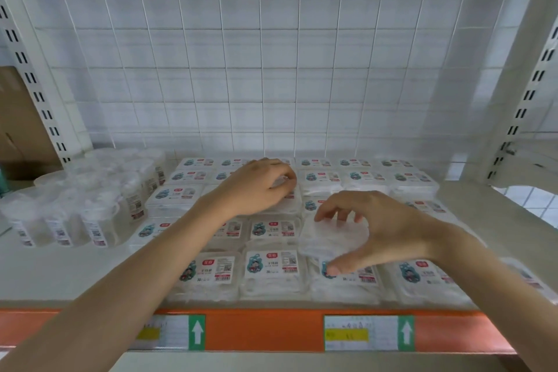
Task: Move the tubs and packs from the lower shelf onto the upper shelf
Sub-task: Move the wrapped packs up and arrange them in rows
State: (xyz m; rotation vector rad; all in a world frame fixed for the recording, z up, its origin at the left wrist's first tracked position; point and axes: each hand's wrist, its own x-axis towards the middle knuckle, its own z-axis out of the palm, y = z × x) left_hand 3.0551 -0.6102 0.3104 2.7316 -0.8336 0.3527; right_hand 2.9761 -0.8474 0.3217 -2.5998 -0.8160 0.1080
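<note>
Closest up is the orange shelf edge [265,331] with two price tags [368,333] stuck on it. Right behind that, rows of labelled packs [271,269] lie flat across the shelf [45,269]. The right hand [380,229] is clawed round a clear pack [327,240] sitting on top of the front rows, thumb low, fingers over. Further in, the left hand [259,187] curls its fingers on another pack [291,202] mid-shelf. The tubs [90,205] stand bunched at the left, with the wire grid [271,54] behind everything.
</note>
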